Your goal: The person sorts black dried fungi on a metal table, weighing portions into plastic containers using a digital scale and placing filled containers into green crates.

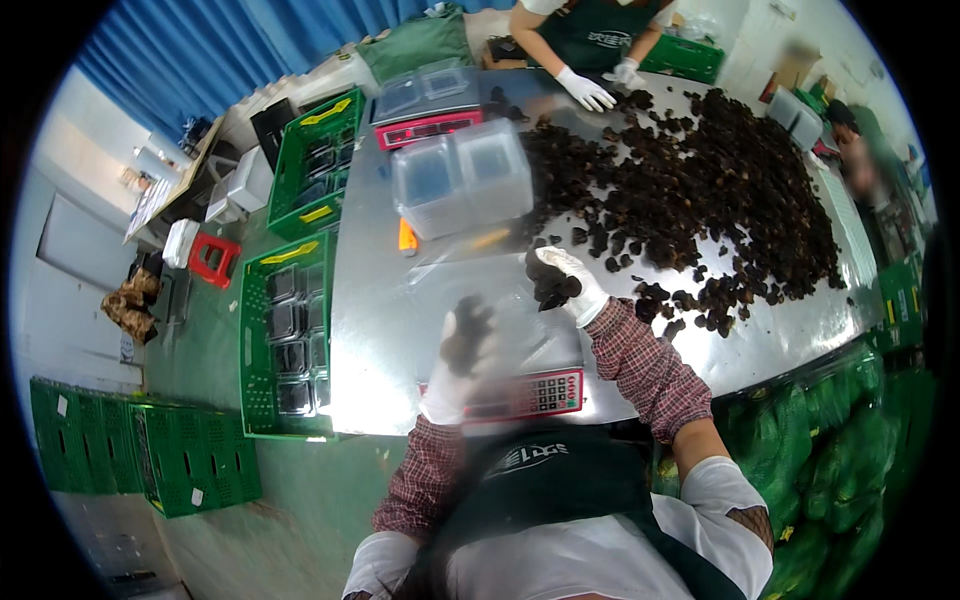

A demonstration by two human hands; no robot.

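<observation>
My right hand [582, 288], in a white glove, is closed around a small clump of dark mushrooms [550, 282] above the steel table. My left hand [458, 375], also gloved, is smeared by motion over the near scale; its fingers close on a dark clump that looks like the same mushrooms [468, 335]. Beneath and between both hands is a red-fronted digital scale [545, 393], its keypad facing me. A clear plastic sheet or tray, hard to make out, lies about its pan. Loose dark mushrooms [700, 190] spread in a large heap beyond my right hand.
Stacked clear plastic containers [460, 180] stand beyond my hands, near a second red scale [430, 128] and an orange-handled tool [407, 236]. Green crates [290, 245] of filled boxes line the table's left side. Across the table, a co-worker's gloved hand [587, 90] touches the heap. Green sacks [800, 440] lie right.
</observation>
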